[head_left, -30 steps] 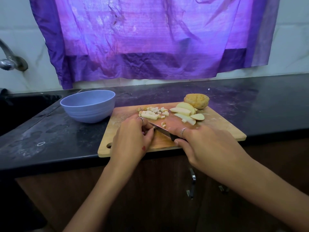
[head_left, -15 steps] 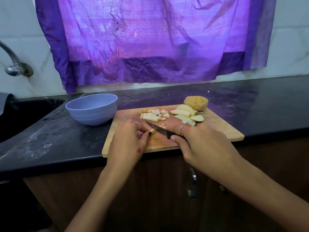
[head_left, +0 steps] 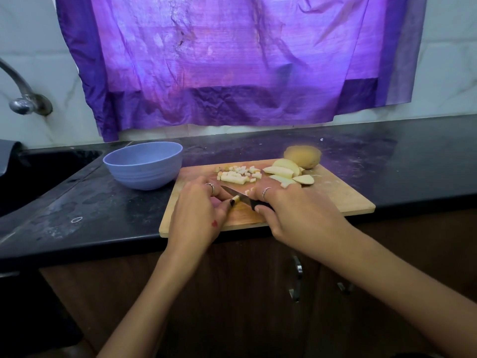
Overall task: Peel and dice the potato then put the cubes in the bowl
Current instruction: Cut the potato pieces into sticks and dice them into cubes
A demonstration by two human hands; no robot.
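Black stone counter (head_left: 387,164) runs across the view below a white tiled wall, where a purple cloth (head_left: 232,60) hangs. A wooden cutting board (head_left: 335,200) lies on the counter with its near edge at the counter's front edge.

The right hand (head_left: 296,215) grips the black handle of a small knife (head_left: 236,197), fingers curled round it. The blade points left and away, its edge down on a small pale strip of potato (head_left: 236,198) near the middle of the board. The left hand (head_left: 198,210) holds that strip from the left, fingers bent over it and thumb tip just beside the blade. How much of the strip lies under the fingers cannot be told. Both hands sit close together, with the strip between them.

Cut cubes (head_left: 238,174) lie in a loose pile on the board, just beyond the left hand. Peeled wedges (head_left: 284,173) lie beyond the right hand, with an unpeeled potato piece (head_left: 303,156) touching them at the far right corner.

A blue bowl (head_left: 143,165) stands on the counter just beside the board's left edge, near the left hand. A sink (head_left: 38,171) and a tap (head_left: 23,96) sit at far left.
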